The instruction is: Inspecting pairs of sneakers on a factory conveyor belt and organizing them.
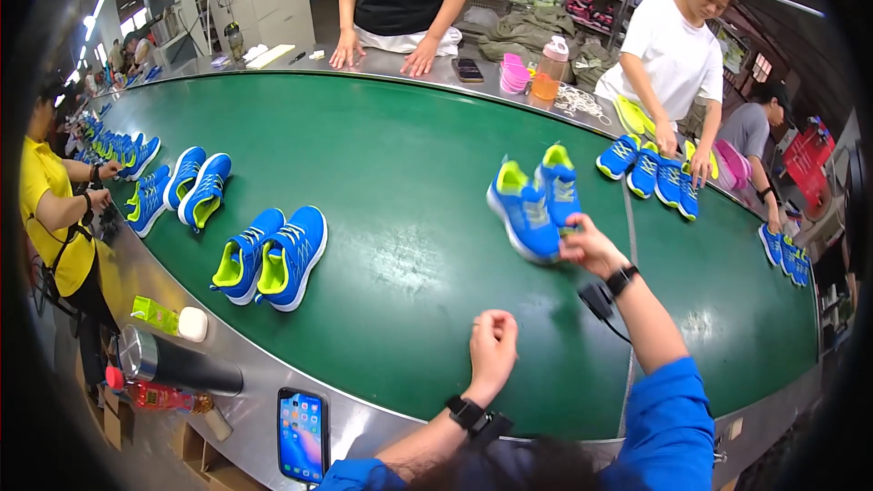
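Observation:
A pair of blue sneakers with lime-green linings and white soles is tilted and partly blurred over the green belt. My right hand is closed at their toe end, its fingers pinching the shoes. My left hand is nearer to me, above the belt, with its fingers curled in and nothing visible in it. Both wrists wear black straps, and a small black box with a cable hangs by the right one. Another pair of blue sneakers stands on the belt to the left.
More blue sneakers line the belt's left side. Across the green belt, a person in white touches several shoes. A phone, black flask and red-capped bottle lie on the near metal edge.

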Motion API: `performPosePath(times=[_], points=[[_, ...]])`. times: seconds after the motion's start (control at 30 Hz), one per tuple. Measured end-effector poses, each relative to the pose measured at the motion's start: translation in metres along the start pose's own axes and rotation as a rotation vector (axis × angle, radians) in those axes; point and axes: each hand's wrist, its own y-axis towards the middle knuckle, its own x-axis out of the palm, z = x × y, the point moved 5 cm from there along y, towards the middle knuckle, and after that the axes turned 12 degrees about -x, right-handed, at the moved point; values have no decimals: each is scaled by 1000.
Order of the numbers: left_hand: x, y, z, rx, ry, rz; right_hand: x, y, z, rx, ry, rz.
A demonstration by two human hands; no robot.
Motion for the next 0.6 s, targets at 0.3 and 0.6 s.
performPosePath(times=[0.3,0.6], points=[[-28,16,2,92,-318,206,70,-267,-96,-547,-1268,-147],[-70,-125,86,-142,-8,-409,146,-361,-154,-613,-1425,-558]])
